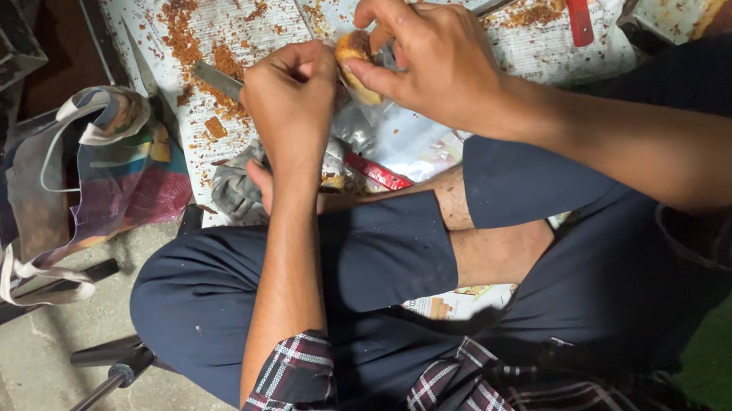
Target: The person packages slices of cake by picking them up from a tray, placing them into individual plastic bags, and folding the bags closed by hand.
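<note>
Our left hand was curled into a fist around a knife, blade pointing up-left. Our right hand pinched a small piece of cake between thumb and fingers, above the paper-covered floor. The knife's handle stayed hidden inside the fist.

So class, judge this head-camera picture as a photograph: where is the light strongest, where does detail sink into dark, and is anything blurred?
Head view: light is strongest on the left hand, right hand and crumb-strewn newspaper; the plaid shirt at the bottom sinks into shadow; the piece of cake looks slightly soft; edges bend little.
</note>
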